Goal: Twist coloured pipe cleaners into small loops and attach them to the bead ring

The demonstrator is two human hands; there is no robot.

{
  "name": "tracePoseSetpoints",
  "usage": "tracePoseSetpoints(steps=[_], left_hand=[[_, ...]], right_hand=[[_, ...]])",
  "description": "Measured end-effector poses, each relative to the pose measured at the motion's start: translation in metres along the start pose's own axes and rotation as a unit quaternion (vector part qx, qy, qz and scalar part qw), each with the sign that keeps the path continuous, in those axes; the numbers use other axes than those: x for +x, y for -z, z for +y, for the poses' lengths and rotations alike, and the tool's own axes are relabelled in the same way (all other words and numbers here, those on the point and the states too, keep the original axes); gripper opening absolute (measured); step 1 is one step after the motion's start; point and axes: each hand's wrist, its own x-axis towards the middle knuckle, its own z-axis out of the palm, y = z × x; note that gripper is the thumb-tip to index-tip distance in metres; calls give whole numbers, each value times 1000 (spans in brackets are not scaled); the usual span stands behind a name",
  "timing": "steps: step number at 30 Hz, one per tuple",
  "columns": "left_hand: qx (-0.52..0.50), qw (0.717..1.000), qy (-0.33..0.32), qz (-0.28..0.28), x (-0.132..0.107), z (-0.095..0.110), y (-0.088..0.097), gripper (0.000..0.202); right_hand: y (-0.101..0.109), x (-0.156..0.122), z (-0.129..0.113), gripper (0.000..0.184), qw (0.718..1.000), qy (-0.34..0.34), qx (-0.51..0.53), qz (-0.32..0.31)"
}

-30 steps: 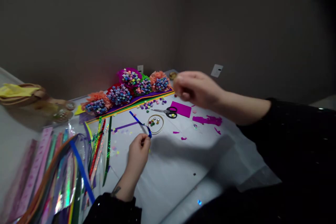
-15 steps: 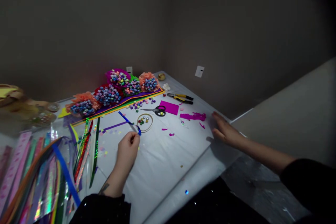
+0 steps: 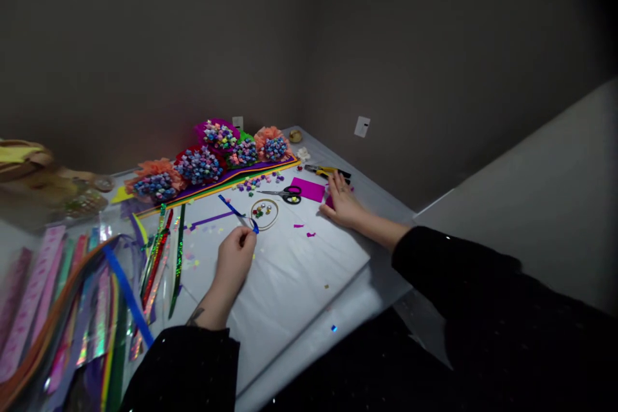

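My left hand (image 3: 234, 264) is pinched shut on a narrow blue ribbon (image 3: 232, 208), whose end curls beside a thin gold ring (image 3: 264, 214) holding small shiny beads. My right hand (image 3: 342, 201) lies flat on the white table covering (image 3: 290, 290), fingers apart, and holds nothing. It rests over the magenta paper scraps and touches the edge of a magenta sheet (image 3: 309, 190). Black-handled scissors (image 3: 290, 194) lie left of that sheet, and yellow-and-black pliers (image 3: 328, 171) lie just beyond my right fingers.
Paper-star bunches with orange and red tissue (image 3: 207, 164) sit on coloured sheets at the back, with loose stars in front. Holographic and pink strips (image 3: 91, 309) fan out at the left. Walls close the far corner, and a yellow-trimmed basket (image 3: 24, 158) stands far left.
My right hand has moved from the table's right edge up and left onto the magenta scraps, now hiding them. My left hand still pinches the blue ribbon.
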Motion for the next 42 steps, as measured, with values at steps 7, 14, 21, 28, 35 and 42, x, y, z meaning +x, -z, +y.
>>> tracePoseSetpoints(steps=[7, 14, 21, 28, 35, 42], left_hand=[[-7, 1000, -9, 3, 0, 0, -1, 18], [-2, 1000, -15, 6, 0, -1, -2, 16], [-1, 1000, -17, 15, -2, 2, -2, 14], [-11, 1000, -24, 15, -1, -2, -2, 14], [-13, 1000, -15, 21, -2, -1, 0, 13], [-12, 1000, -15, 17, -1, -4, -1, 14]], right_hand=[[60, 40, 8, 57, 994, 14, 48, 101], [80, -49, 12, 30, 988, 57, 91, 109], [36, -194, -60, 21, 930, 224, 286, -55], [2, -222, -90, 11, 957, 146, 246, -48], [-8, -213, -98, 13, 965, 198, 157, -64], [32, -179, -80, 12, 953, 211, 204, -72]])
